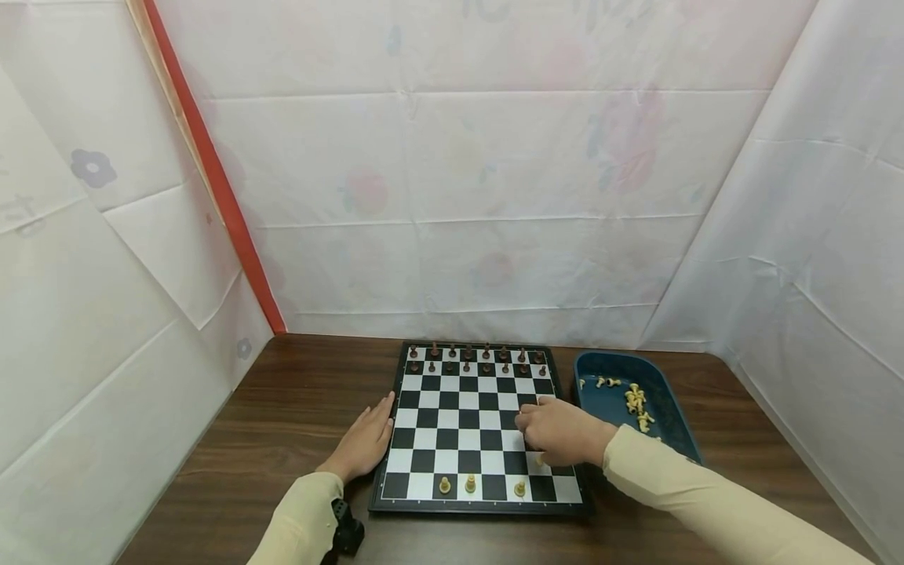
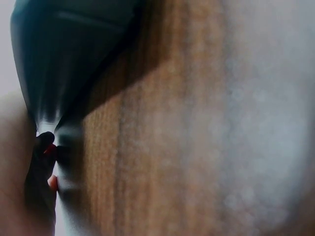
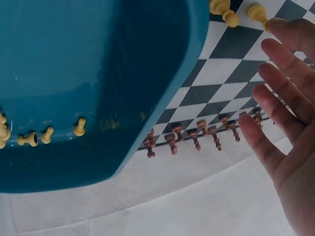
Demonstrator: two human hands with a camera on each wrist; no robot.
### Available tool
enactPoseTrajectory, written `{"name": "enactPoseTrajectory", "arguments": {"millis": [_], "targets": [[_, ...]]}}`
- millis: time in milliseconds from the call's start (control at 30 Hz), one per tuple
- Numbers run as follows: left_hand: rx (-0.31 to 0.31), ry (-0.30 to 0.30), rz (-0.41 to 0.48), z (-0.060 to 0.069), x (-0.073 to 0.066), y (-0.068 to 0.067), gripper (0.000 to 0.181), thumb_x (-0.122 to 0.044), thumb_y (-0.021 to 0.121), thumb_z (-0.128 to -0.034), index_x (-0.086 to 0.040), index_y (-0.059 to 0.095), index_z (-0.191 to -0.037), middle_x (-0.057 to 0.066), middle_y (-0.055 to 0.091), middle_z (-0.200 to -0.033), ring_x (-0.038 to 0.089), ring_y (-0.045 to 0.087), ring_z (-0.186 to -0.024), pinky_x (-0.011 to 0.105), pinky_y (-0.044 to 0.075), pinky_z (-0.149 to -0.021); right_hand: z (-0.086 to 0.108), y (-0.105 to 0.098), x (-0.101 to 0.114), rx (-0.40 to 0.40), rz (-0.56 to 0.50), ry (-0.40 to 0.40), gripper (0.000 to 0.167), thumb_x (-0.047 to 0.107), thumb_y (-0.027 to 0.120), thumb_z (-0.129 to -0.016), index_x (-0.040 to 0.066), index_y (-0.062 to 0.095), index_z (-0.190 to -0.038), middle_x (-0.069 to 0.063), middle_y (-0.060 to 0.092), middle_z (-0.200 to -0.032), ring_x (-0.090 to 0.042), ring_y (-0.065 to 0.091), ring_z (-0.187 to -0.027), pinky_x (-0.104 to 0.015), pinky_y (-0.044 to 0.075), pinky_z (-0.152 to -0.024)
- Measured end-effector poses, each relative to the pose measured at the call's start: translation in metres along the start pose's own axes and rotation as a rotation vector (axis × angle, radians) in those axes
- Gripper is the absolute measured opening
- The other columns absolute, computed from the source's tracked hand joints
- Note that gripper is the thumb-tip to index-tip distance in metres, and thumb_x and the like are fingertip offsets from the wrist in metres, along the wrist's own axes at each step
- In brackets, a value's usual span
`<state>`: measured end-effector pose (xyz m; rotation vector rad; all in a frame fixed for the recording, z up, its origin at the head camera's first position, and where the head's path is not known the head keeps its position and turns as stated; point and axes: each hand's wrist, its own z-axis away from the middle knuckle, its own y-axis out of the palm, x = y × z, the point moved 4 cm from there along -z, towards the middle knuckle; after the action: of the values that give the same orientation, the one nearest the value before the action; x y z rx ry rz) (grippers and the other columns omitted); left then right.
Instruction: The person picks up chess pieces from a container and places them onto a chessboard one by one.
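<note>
A black-and-white chessboard (image 1: 469,439) lies on the wooden table. My left hand (image 1: 363,439) rests along its left edge, fingers extended; the left wrist view mostly shows wood grain and a dark board side. My right hand (image 1: 561,431) is over the board's right part. In the right wrist view its fingers (image 3: 285,81) are spread and the thumb tip meets or overlaps the head of a cream chess piece (image 3: 257,12). A second cream piece (image 3: 222,9) stands beside that one. Cream pieces (image 1: 470,484) stand on the near row, and brown pieces (image 1: 468,353) fill the two far rows.
Right of the board is a blue tray (image 1: 678,408) with several loose cream pieces (image 1: 636,399) lying in it. White patterned sheets (image 1: 480,157) enclose the table (image 1: 318,369) at the back and sides. A red strip (image 1: 212,165) runs down the left corner.
</note>
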<state>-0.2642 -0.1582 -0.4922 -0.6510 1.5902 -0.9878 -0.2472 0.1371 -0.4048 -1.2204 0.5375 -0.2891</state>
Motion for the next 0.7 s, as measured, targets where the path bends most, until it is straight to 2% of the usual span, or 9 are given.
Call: {"name": "enactPoseTrajectory", "arguments": {"millis": [300, 533, 700], "targets": [[-0.002, -0.003, 0.0, 0.0, 0.0, -0.001, 0.052, -0.017, 0.034, -0.1035, 0.005, 0.022, -0.149, 0.021, 0.029, -0.151, 0.034, 0.025, -0.14, 0.05, 0.015, -0.114, 0.017, -0.014, -0.032, -0.005, 0.009, 0.097, 0.005, 0.019, 0.079, -0.074, 0.018, 0.075, -0.077, 0.006, 0.061, -0.09, -0.012, 0.051, -0.08, -0.03, 0.045, -0.066], [0.002, -0.013, -0.006, -0.001, 0.002, -0.001, 0.052, -0.018, 0.034, -0.1036, 0.005, 0.022, -0.149, 0.02, 0.028, -0.152, 0.033, 0.025, -0.14, 0.05, 0.015, -0.114, 0.031, -0.011, -0.063, -0.067, 0.003, 0.127, 0.006, 0.014, 0.078, -0.074, 0.016, 0.073, -0.072, 0.004, 0.059, -0.087, -0.013, 0.048, -0.075, -0.03, 0.043, -0.061], [0.005, -0.015, -0.006, -0.001, 0.004, 0.0, 0.052, -0.018, 0.034, -0.1036, 0.004, 0.021, -0.149, 0.02, 0.028, -0.152, 0.033, 0.025, -0.14, 0.049, 0.015, -0.114, 0.043, -0.004, -0.083, -0.125, 0.003, 0.134, 0.015, 0.007, 0.076, -0.072, 0.016, 0.068, -0.064, 0.001, 0.06, -0.087, -0.016, 0.051, -0.077, -0.032, 0.042, -0.057]]}}
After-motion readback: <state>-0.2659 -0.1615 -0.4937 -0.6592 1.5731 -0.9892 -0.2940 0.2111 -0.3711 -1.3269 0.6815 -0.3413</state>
